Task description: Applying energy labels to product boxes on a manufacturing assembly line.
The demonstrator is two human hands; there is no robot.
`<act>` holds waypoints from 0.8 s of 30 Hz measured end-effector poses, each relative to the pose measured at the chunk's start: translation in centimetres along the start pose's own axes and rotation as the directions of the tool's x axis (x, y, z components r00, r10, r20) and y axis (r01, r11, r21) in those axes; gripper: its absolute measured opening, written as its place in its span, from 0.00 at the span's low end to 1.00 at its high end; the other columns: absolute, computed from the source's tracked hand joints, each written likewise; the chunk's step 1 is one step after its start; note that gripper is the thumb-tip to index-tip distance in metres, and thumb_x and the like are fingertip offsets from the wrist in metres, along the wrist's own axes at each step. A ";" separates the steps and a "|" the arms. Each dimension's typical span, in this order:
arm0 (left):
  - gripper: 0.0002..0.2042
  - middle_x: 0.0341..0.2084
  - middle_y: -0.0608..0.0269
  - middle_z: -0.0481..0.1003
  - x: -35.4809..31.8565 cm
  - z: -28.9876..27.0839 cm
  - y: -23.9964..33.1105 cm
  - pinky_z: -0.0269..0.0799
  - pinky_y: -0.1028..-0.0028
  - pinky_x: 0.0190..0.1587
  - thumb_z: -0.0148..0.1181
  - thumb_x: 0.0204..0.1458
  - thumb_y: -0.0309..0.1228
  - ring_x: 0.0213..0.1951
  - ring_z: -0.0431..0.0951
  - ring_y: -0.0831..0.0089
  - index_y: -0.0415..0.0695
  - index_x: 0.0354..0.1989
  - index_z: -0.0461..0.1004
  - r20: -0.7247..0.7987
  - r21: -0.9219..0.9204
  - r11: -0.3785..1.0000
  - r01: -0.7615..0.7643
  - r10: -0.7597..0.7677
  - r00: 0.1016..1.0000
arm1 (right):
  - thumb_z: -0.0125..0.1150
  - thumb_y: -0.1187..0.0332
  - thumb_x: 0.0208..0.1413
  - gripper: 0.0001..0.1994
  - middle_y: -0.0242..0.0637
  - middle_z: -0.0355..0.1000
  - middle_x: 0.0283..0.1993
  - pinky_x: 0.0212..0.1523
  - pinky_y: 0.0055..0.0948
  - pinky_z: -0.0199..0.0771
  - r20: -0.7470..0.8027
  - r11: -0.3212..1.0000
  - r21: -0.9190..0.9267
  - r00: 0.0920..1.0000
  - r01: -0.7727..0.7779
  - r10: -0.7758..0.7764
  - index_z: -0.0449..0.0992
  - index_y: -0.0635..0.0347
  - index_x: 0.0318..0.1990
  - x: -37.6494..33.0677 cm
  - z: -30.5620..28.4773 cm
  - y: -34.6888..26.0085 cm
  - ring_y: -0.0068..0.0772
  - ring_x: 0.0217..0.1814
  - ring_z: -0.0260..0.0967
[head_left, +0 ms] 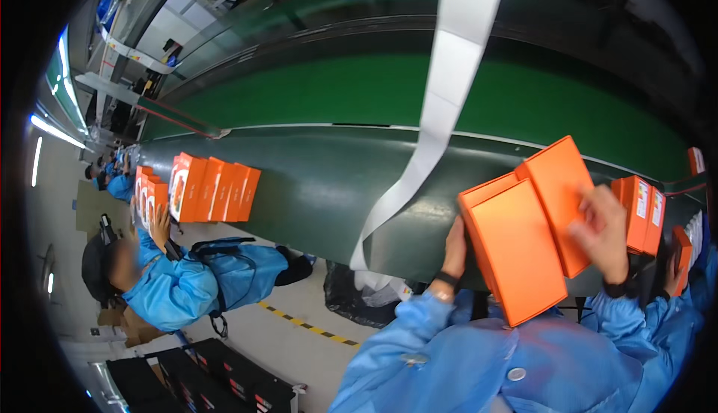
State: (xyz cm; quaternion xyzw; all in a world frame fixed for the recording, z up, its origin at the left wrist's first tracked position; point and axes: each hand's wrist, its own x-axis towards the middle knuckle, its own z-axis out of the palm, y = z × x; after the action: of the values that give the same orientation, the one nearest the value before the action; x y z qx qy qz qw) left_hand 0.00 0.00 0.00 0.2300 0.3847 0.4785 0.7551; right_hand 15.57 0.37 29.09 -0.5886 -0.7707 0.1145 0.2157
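I hold two flat orange boxes over the near edge of a dark green conveyor belt (321, 181). My left hand (454, 245) grips the left edge of the larger orange box (520, 252), which tilts toward me. My right hand (604, 230) rests its fingers on the second orange box (559, 189), which lies partly behind the first. Both of my sleeves are blue.
Several upright orange boxes (213, 187) stand in a row on the belt at left, by a seated person in blue (187, 278). Two more orange boxes (643, 215) stand at right. A long white paper strip (434, 129) hangs across the belt. A black bag (355, 301) sits on the floor.
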 end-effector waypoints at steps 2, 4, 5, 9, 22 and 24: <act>0.35 0.59 0.60 0.51 -3.0 -0.4 0.7 0.43 0.59 0.58 0.30 0.50 0.61 0.59 0.50 0.68 0.49 0.60 0.47 -0.076 -0.169 0.984 0.061 -0.074 0.994 | 0.50 0.60 0.53 0.19 0.32 0.68 0.37 0.37 0.20 0.62 -0.181 0.891 0.453 0.974 -0.039 0.135 0.69 0.65 0.47 1.5 -0.8 7.1 0.22 0.36 0.62; 0.38 0.61 0.61 0.48 -10.2 -10.8 5.8 0.34 0.52 0.59 0.26 0.47 0.65 0.63 0.44 0.66 0.55 0.63 0.41 -0.033 -0.049 0.990 0.135 -0.137 0.990 | 0.37 0.50 0.57 0.25 0.34 0.68 0.44 0.46 0.25 0.58 -0.069 0.655 0.706 0.895 -0.269 0.441 0.67 0.59 0.51 -1.1 7.3 4.5 0.25 0.44 0.61; 0.39 0.60 0.60 0.51 -11.8 -9.6 7.3 0.40 0.55 0.59 0.26 0.47 0.66 0.62 0.48 0.65 0.52 0.62 0.45 -0.054 -0.057 0.988 0.145 -0.149 0.987 | 0.36 0.42 0.54 0.31 0.38 0.63 0.53 0.49 0.32 0.56 0.113 0.538 0.736 0.859 -0.410 0.500 0.63 0.59 0.54 -1.2 9.3 7.1 0.31 0.51 0.59; 0.35 0.55 0.60 0.59 -11.0 -8.2 7.3 0.59 0.70 0.54 0.34 0.51 0.59 0.54 0.62 0.68 0.45 0.60 0.50 0.022 0.098 0.995 0.001 -0.003 1.000 | 0.33 0.34 0.50 0.39 0.38 0.50 0.63 0.63 0.34 0.43 0.699 -0.181 0.707 0.715 -0.684 0.029 0.50 0.56 0.61 -3.5 19.4 11.5 0.33 0.65 0.45; 0.34 0.55 0.60 0.59 -5.7 -8.0 17.7 0.58 0.70 0.54 0.34 0.52 0.59 0.54 0.62 0.67 0.45 0.60 0.49 0.162 0.463 0.874 0.149 -0.249 0.955 | 0.31 0.35 0.50 0.38 0.36 0.51 0.63 0.61 0.35 0.47 0.757 -0.620 0.535 0.651 -0.574 0.050 0.52 0.54 0.60 -11.4 24.0 -0.5 0.31 0.63 0.48; 0.34 0.55 0.60 0.59 -3.5 -7.3 19.7 0.58 0.70 0.55 0.34 0.52 0.59 0.54 0.62 0.67 0.45 0.60 0.49 0.219 0.576 0.798 0.177 -0.359 0.907 | 0.32 0.33 0.49 0.38 0.35 0.53 0.61 0.59 0.37 0.51 0.698 -0.737 0.531 0.709 -0.418 0.100 0.55 0.52 0.59 -12.5 25.4 -0.7 0.32 0.62 0.51</act>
State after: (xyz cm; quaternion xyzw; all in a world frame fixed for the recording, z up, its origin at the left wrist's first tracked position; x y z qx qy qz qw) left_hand -17.45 5.27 10.98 0.4504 0.4067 0.1929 0.7710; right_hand 5.73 -9.83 4.54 -0.2963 0.0256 0.8338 0.4650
